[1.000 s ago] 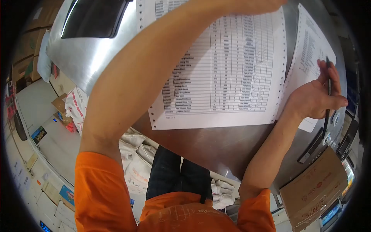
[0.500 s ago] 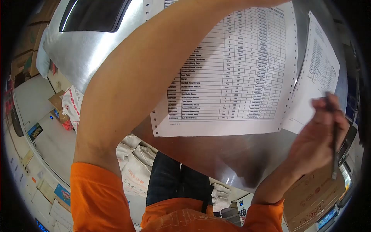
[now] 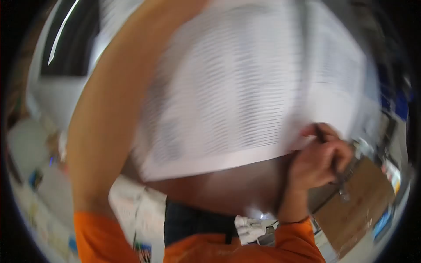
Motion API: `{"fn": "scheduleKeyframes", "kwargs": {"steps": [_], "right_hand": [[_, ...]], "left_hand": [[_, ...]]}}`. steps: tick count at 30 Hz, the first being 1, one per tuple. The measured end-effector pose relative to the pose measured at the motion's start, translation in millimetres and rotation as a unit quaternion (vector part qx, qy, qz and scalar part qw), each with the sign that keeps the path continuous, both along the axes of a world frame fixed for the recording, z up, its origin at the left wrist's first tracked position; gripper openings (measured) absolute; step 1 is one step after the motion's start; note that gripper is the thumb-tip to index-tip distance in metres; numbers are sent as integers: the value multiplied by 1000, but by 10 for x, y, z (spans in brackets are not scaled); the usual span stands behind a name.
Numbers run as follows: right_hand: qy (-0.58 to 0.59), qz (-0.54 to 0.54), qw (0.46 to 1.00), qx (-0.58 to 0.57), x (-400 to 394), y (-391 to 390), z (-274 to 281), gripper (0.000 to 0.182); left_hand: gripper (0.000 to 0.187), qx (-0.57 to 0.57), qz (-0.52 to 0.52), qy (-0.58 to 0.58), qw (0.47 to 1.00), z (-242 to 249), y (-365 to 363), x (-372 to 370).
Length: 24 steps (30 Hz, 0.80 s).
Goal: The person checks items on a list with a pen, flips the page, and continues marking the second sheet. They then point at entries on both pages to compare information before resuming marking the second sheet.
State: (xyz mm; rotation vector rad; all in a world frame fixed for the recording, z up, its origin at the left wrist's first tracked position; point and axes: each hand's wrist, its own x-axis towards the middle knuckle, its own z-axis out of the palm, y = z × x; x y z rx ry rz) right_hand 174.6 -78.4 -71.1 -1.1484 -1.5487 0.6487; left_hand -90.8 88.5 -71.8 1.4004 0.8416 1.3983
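My right hand (image 3: 316,163) is closed around a dark, slender pen (image 3: 340,177), its fingers at the lower right edge of a large printed sheet (image 3: 228,96). Ruled rows and columns fill this sheet, though motion smears the print. My left forearm (image 3: 109,101) crosses the sheet's left side and runs out at the top, so the left hand is out of sight. A second printed sheet (image 3: 335,105) lies at the right, above my right hand.
The papers rest on a shiny metal table (image 3: 206,193) whose front edge faces my body. A dark glossy panel (image 3: 72,41) is at the upper left. Below right stands a cardboard box (image 3: 359,206); pale sacks (image 3: 136,210) are beneath the table at the left.
The view has swung and blurred. My right hand, with the pen, has come left and down to the big sheet's edge. My left hand, partly visible at the top before, is now out of frame.
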Motion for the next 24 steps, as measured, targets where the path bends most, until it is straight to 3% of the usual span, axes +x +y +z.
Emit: {"fn": "scheduleKeyframes", "kwargs": {"steps": [2, 4, 5, 8, 10, 12, 14, 16, 19, 24], "right_hand": [[-162, -6, 983, 90, 136, 136, 85, 20], [-270, -106, 957, 11, 95, 251, 235, 25], [-265, -131, 955, -19, 148, 315, 140, 12], [-361, -72, 929, -46, 209, 283, 164, 13], [-352, -70, 932, -45, 212, 248, 175, 12], [-343, -61, 936, -50, 217, 236, 165, 12], [-331, -71, 939, -52, 219, 237, 155, 10], [-320, -71, 943, -57, 222, 243, 142, 11], [-306, -72, 947, -64, 231, 263, 147, 12], [-287, -63, 953, -70, 261, 260, 120, 11]], "left_hand": [[11, -116, 15, -62, 991, -150, 74, -6], [13, -101, 66, 59, 991, 48, -41, 265], [13, -104, 49, 76, 990, 60, -33, 254], [13, -85, 35, 142, 986, 59, -73, 352], [13, -68, 46, 184, 980, 88, -94, 419], [16, 0, 44, 348, 936, 164, -138, 512], [24, 10, 41, 356, 934, 164, -161, 568], [32, 159, 30, 460, 873, 120, -147, 589], [37, 89, 3, 506, 858, 167, -173, 586], [37, 102, 31, 511, 853, 123, -189, 662]]}}
